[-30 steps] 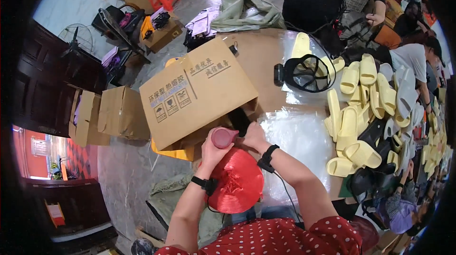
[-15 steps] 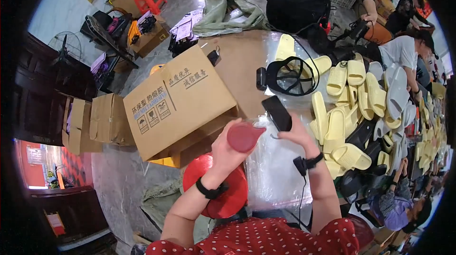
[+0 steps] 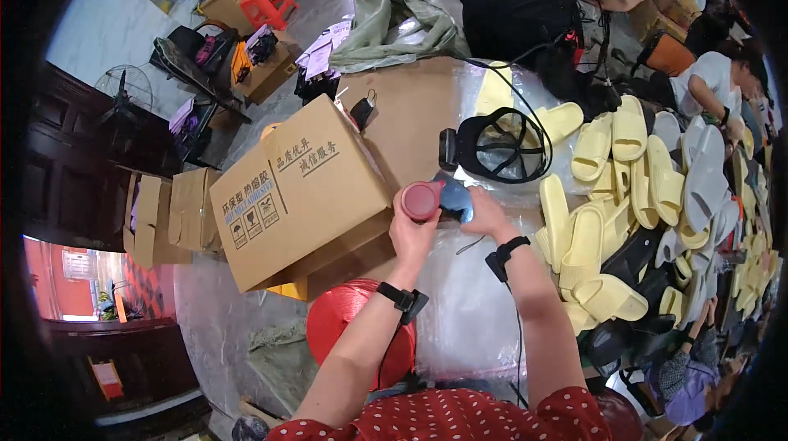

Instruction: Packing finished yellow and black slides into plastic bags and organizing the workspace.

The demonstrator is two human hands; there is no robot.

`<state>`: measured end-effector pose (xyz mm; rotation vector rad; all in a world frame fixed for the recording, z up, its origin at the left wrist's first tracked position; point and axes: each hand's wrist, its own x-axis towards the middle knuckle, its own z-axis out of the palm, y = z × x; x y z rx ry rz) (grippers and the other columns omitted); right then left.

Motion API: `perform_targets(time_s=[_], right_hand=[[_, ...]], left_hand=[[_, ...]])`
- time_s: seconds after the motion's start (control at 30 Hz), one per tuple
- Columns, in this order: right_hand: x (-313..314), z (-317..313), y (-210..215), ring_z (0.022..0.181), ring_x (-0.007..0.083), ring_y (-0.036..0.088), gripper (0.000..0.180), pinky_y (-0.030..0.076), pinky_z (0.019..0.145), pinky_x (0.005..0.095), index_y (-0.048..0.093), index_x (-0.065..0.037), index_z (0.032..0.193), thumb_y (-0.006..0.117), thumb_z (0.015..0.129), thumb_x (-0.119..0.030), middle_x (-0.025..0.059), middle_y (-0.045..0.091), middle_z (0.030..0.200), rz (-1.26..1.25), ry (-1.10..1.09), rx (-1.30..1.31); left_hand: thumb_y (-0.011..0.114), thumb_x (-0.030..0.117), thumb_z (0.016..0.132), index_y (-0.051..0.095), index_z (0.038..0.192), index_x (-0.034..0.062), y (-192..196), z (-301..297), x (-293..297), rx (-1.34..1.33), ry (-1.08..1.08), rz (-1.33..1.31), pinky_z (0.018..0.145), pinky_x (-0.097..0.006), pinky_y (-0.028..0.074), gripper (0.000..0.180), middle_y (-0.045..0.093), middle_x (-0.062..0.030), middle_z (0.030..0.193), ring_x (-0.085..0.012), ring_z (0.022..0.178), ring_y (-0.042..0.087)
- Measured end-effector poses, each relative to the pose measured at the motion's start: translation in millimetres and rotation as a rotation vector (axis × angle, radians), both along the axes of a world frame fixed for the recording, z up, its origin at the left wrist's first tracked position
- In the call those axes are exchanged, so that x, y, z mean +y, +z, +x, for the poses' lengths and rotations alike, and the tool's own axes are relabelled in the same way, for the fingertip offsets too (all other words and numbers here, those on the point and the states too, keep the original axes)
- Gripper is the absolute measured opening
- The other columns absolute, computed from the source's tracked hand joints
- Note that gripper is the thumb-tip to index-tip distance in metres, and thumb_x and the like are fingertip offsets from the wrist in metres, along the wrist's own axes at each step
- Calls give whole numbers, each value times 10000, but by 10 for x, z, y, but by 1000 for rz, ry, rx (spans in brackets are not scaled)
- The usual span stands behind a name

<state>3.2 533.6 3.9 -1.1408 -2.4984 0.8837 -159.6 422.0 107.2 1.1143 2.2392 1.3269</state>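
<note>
My left hand [image 3: 410, 237] is closed around a dark pink, round-topped cup-like thing [image 3: 420, 200], whose lower part my fingers hide. In my right hand [image 3: 490, 214] is a smartphone [image 3: 456, 202], its screen bluish with glare. The phone's left end lies right beside the pink thing; I cannot tell if they touch. Both hands hover over the near end of a brown cardboard sheet. Below my left forearm sits a big roll of red plastic twine [image 3: 349, 330]. Flat clear plastic bags [image 3: 464, 310] lie between my forearms.
A large cardboard box [image 3: 300, 186] stands left of my hands. Beyond them is a black cap-like frame [image 3: 505, 145] with a cable. Yellow slippers [image 3: 583, 244] and grey slippers [image 3: 704, 178] pile up on the right. A person in black [image 3: 517, 10] is at the far side.
My hands have moved farther from me and closer together. The phone has turned and come up beside the pink thing. The person in black has shifted an arm.
</note>
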Motion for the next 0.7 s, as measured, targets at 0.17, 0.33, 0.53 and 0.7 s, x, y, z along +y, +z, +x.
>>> perform_targets(time_s=[0.17, 0.33, 0.53, 0.7], right_hand=[[26, -249, -63, 1128, 397, 490, 939, 440, 986, 434, 389, 24, 1322, 829, 534, -238, 214, 498, 1171, -34, -10, -102], [-157, -282, -45, 1166, 402, 457, 891, 394, 1012, 463, 423, -14, 1338, 848, 590, -248, 224, 481, 1234, 102, -155, -175], [-497, -322, 407, 1119, 337, 498, 587, 410, 968, 456, 521, -34, 1257, 761, 740, -172, 159, 525, 1193, 189, -263, 152], [-1191, -490, 887, 914, 230, 565, 337, 467, 818, 345, 575, -21, 1100, 700, 796, -100, 114, 581, 1028, -133, -440, 500]], left_hand=[[845, 187, 693, 462, 1301, 63, -17, -5, 33, -49, 50, -110, 832, -388, 532, 729, 668, -174, 1088, -302, 962, 678], [781, 274, 769, 292, 1422, 49, 204, 15, -53, -76, -65, -223, 838, -435, 523, 846, 643, -224, 1138, -383, 997, 657], [751, 293, 788, 212, 1451, -36, 120, -35, -298, -74, -125, -193, 884, -459, 500, 915, 591, -271, 1205, -415, 1073, 614], [715, 236, 817, 357, 1418, 28, 220, -186, -580, -37, -212, -61, 922, -435, 492, 730, 610, -235, 1195, -389, 1106, 597]])
